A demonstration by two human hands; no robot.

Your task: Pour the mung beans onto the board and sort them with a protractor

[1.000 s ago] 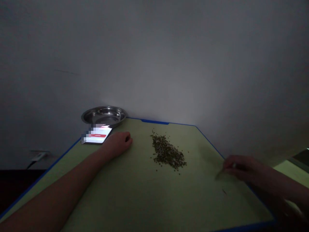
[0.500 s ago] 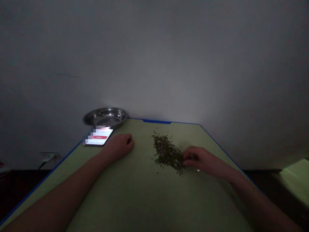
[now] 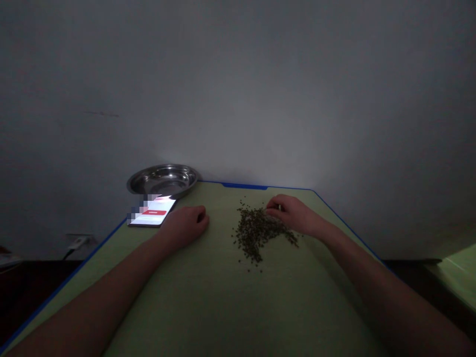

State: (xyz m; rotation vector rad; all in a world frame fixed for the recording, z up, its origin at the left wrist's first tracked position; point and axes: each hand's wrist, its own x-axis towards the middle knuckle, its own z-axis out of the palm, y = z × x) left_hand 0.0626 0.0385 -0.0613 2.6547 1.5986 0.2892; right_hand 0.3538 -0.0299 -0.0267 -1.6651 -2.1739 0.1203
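A pile of small greenish-brown beans or seeds (image 3: 253, 230) is spread on the pale green table (image 3: 223, 307), with loose grains around its edges. At the pile's far right side is my right hand (image 3: 290, 212), its thumb and fingers pinched together and touching the grains or just above them. What lies between those fingertips, if anything, is too dark and small to make out. My left hand (image 3: 187, 224) rests on the table left of the pile, apart from it. Its fingers are curled into a loose fist, and no object shows in it.
A shiny metal basin (image 3: 163, 181) stands at the far left corner against the grey wall (image 3: 238, 89). In front of it lies a phone (image 3: 150, 215) with a lit screen, close to my left wrist. Blue edging (image 3: 243, 186) borders the table. A plug (image 3: 76, 244) is on the wall at left.
My right hand has moved from the pile's near right side to its far right side. The pile's right part has been pushed away from me into a curved shape. My left hand stays put.
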